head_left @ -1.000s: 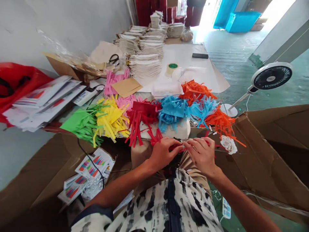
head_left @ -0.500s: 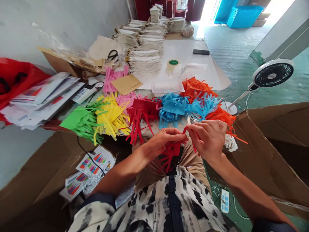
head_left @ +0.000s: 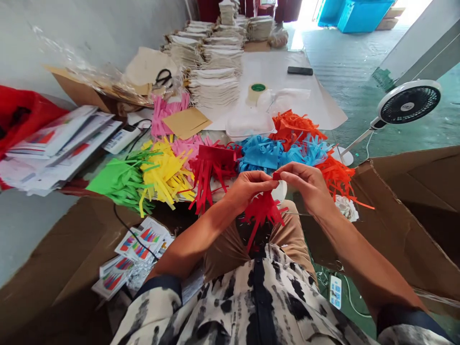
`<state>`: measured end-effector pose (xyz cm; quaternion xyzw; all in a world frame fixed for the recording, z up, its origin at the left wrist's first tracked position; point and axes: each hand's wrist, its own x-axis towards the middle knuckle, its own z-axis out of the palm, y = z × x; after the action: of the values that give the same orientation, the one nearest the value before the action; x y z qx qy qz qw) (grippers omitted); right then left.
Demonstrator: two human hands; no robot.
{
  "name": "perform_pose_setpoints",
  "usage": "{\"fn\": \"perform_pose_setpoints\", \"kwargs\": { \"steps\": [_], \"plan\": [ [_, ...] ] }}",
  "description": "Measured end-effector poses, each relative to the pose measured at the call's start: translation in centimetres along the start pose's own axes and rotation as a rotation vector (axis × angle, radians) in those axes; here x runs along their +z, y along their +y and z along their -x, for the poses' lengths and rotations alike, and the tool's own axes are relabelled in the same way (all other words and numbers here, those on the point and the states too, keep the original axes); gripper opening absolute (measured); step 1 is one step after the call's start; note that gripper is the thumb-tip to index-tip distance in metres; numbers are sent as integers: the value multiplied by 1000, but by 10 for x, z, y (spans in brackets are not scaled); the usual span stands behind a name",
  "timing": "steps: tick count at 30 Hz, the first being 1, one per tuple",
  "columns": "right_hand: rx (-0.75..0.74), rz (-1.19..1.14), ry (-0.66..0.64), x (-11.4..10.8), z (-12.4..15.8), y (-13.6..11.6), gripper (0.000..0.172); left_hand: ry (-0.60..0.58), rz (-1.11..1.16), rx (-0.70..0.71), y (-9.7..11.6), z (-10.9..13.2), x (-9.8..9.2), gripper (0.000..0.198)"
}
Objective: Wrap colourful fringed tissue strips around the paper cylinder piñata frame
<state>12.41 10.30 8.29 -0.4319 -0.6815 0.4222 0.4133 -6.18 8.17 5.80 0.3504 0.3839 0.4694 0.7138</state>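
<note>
Between my two hands, above my lap, hangs a red paper tassel (head_left: 264, 211) with its cut strips dangling. My left hand (head_left: 251, 186) pinches its top edge between thumb and fingers. Fingers of my right hand (head_left: 302, 181) are closed on the same red paper at its upper right end, close to the left fingertips. In front of the hands, along the table's near edge, lie fringed paper tassels: green (head_left: 117, 179), yellow (head_left: 167, 170), dark red (head_left: 213, 167), blue (head_left: 262, 152) and orange (head_left: 296, 129). My fingers partly hide the top of the held piece.
Behind the tassels are a clear plastic box (head_left: 250, 125), a tape roll (head_left: 257, 93), a phone (head_left: 300, 71), scissors (head_left: 163, 77) and stacked white bundles (head_left: 215, 86). A fan (head_left: 408, 106) stands right; cardboard (head_left: 402, 191) flanks me. Printed packets (head_left: 68, 139) lie left.
Both hands have risen slightly with the red tassel. My right hand has turned and come closer to the left; the strip it was pulling upward no longer stands up, and the strips hang fuller.
</note>
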Motion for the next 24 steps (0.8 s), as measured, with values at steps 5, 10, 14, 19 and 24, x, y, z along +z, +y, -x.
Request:
{"fn": "perform_pose_setpoints", "kwargs": {
  "steps": [5, 10, 14, 19, 24],
  "plan": [
    [-61, 164, 91, 1, -10, 2, 34, 42, -54, 104, -4, -8, -2, 36],
    [-82, 143, 103, 0, -44, 14, 38, 115, 83, 206, -2, -29, -9, 49],
    [-88, 542, -19, 3, -119, 27, 41, 174, 138, 128, -9, -41, -26, 45],
    [-35, 981, -166, 31, -227, 50, 27, -5, 159, 52, -12, -41, -36, 41],
    [68, 1162, -320, 60, -271, 73, 40, -23, 154, 60, -17, -37, -33, 40]
  ]
}}
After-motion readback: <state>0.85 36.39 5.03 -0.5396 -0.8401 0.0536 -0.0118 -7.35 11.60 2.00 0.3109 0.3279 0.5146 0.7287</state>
